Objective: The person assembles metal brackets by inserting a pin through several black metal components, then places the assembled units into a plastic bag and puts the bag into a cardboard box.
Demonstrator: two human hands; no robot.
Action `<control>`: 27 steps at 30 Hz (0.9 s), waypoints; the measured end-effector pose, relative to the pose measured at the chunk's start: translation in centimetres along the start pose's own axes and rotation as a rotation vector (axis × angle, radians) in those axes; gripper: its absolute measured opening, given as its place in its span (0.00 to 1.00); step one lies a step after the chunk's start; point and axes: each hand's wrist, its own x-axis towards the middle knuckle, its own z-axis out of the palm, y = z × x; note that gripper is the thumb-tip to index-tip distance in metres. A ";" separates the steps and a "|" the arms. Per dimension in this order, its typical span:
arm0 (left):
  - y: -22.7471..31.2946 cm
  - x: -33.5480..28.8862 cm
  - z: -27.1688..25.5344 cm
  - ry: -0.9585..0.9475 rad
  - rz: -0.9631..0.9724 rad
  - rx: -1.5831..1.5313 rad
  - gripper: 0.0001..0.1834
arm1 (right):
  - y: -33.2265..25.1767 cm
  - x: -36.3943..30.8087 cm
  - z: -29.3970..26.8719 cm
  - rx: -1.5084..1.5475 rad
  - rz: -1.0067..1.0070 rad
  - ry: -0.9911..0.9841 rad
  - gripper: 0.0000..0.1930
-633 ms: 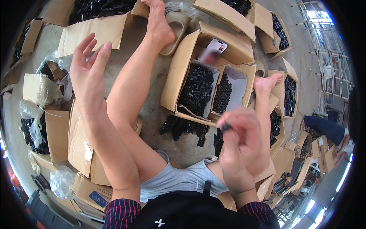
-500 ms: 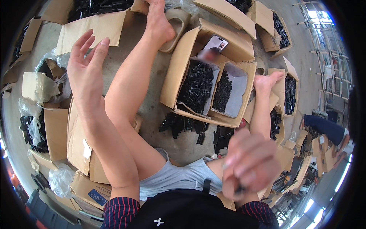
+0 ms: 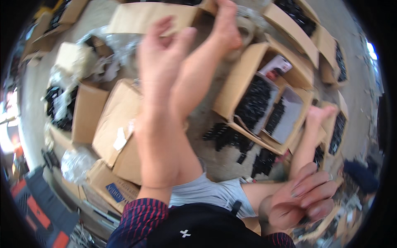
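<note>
My left hand [image 3: 163, 53] is raised over my left leg, blurred, with its fingers loosely bent and apart and nothing in it. Low on the right, my right hand [image 3: 304, 196] is closed, thumb against curled fingers; a small dark spot shows between them, too blurred to identify. Between my legs stands an open cardboard box [image 3: 231, 87]. Inside it, one grey bin holds a heap of small black parts [image 3: 254, 99], and a second grey bin [image 3: 287, 124] has fewer, smaller black pieces. A phone [image 3: 281, 66] with its screen lit rests at the box's far end.
Loose black parts [image 3: 227, 136] lie on the floor against the box's near side. Closed cartons [image 3: 113, 120] and clear plastic bags [image 3: 76, 165] crowd the left. Open boxes of black parts [image 3: 295, 16] stand at the back and right. A dark crate with red patches [image 3: 41, 211] is at lower left.
The whole view has swung left, so the boxes appear farther right. My right hand has moved lower and right in the picture, still closed. My left hand stays raised and open.
</note>
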 end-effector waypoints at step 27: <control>-3.0 -2.1 17.9 -0.731 0.467 0.789 0.13 | 7.4 -15.7 -17.0 -0.801 0.897 -0.032 0.07</control>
